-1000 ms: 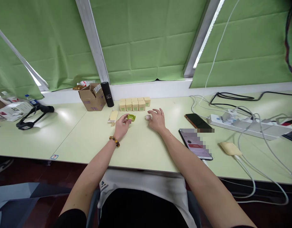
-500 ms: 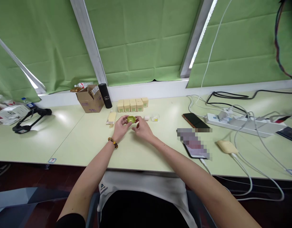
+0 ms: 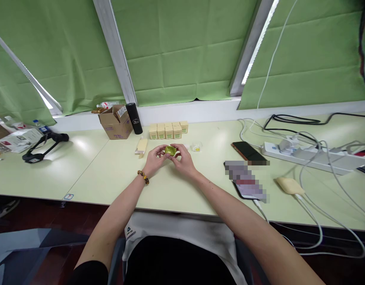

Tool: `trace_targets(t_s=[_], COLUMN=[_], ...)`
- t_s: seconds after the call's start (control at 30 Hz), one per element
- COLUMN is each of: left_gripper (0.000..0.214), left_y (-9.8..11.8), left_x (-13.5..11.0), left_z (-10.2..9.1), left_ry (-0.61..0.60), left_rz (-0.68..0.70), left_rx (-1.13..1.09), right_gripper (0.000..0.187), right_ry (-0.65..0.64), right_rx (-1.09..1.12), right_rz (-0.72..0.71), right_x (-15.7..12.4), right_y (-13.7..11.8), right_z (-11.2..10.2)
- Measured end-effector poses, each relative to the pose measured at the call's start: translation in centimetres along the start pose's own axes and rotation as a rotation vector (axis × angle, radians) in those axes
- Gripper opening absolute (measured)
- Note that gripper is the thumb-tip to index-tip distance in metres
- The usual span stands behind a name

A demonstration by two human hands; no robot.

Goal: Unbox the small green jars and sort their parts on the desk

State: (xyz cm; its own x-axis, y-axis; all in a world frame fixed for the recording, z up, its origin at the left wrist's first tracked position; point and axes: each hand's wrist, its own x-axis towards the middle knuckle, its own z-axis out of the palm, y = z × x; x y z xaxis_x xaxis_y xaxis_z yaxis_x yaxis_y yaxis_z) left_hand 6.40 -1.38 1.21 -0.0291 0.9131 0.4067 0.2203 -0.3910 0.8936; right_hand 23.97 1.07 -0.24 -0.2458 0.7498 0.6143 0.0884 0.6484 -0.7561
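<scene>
A small green cup-shaped piece (image 3: 171, 150) sits between the two hands, its hollow side facing up toward the wearer. The left grip (image 3: 154, 160) pinches its left edge with the thumb and fingers, and the right grip (image 3: 184, 160) is closed on its right edge in the same way, so both hold it at once over the table (image 3: 176, 192). A beaded bracelet (image 3: 146, 179) circles the wrist behind the left grip. Just right of the right grip lies a clear container (image 3: 197, 147) with something yellow in it. Beyond both grips stands a cluster of pale boxes (image 3: 169, 133), while another pale box (image 3: 142, 144) lies near the left grip, on its far left side. Farther out that way are a black cylinder (image 3: 134, 118) and a cardboard carton (image 3: 116, 128). Well right of the right grip lie a dark phone (image 3: 250, 152), a partly blurred tablet (image 3: 247, 187) and a white power strip (image 3: 307, 160).
</scene>
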Motion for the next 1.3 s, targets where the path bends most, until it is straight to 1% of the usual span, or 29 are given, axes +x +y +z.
trace_targets(t_s=[0.07, 0.2, 0.27, 0.33, 0.43, 0.53, 0.6, 0.67, 0.73, 0.8, 0.93, 1.0, 1.07, 1.2, 1.3], left_gripper=[0.052, 0.051, 0.05, 0.05, 0.049, 0.04, 0.036, 0.036, 0.037, 0.035, 0.024, 0.02, 0.02, 0.023, 0.021], left_y=[-0.1, 0.1, 0.4, 0.6, 0.8, 0.8, 0.7, 0.5, 0.3, 0.1, -0.2, -0.3, -0.4, -0.4, -0.2], left_x=[0.0, -0.3, -0.5, -0.8, -1.0, -1.0, -0.9, -0.8, -0.7, -0.6, -0.4, -0.3, -0.3, -0.3, -0.3], left_z=[-0.1, -0.2, -0.1, 0.0, 0.3, 0.5, 0.5, 0.4, 0.4, 0.3, 0.2, 0.2, 0.1, 0.0, 0.1], left_ry=[-0.003, -0.033, -0.016, 0.007, 0.037, 0.064, 0.074, 0.079, 0.083, 0.088, 0.107, 0.115, 0.119, 0.109, 0.092], left_rz=[0.025, 0.112, 0.155, 0.185, 0.219, 0.223, 0.219, 0.216, 0.209, 0.207, 0.238, 0.242, 0.235, 0.241, 0.253], left_rx=[0.023, 0.038, 0.092, 0.16, 0.246, 0.29, 0.302, 0.299, 0.278, 0.254, 0.228, 0.224, 0.211, 0.179, 0.184], right_gripper=[0.044, 0.049, 0.055, 0.06, 0.062, 0.06, 0.06, 0.065, 0.068, 0.064, 0.052, 0.048, 0.045, 0.042, 0.043], right_ry=[0.015, 0.036, 0.039, 0.04, 0.027, -0.021, -0.067, -0.109, -0.127, -0.115, -0.031, 0.005, 0.015, 0.019, 0.041], right_rx=[0.05, 0.22, 0.296, 0.337, 0.328, 0.288, 0.279, 0.28, 0.268, 0.232, 0.142, 0.133, 0.152, 0.18, 0.174], right_rz=[0.036, 0.183, 0.23, 0.244, 0.224, 0.197, 0.18, 0.157, 0.136, 0.131, 0.125, 0.113, 0.102, 0.075, 0.05], right_x=[0.1, 0.3, 0.4, 0.4, 0.4, 0.2, 0.0, -0.2, -0.2, -0.1, 0.2, 0.4, 0.4, 0.3, 0.2], right_y=[0.0, 0.2, 0.2, 0.1, -0.3, -0.5, -0.5, -0.5, -0.5, -0.4, -0.5, -0.6, -0.6, -0.4, -0.1], right_z=[0.1, 0.2, 0.3, 0.2, 0.1, 0.1, 0.1, 0.1, 0.1, 0.0, -0.3, -0.4, -0.5, -0.4, -0.2])
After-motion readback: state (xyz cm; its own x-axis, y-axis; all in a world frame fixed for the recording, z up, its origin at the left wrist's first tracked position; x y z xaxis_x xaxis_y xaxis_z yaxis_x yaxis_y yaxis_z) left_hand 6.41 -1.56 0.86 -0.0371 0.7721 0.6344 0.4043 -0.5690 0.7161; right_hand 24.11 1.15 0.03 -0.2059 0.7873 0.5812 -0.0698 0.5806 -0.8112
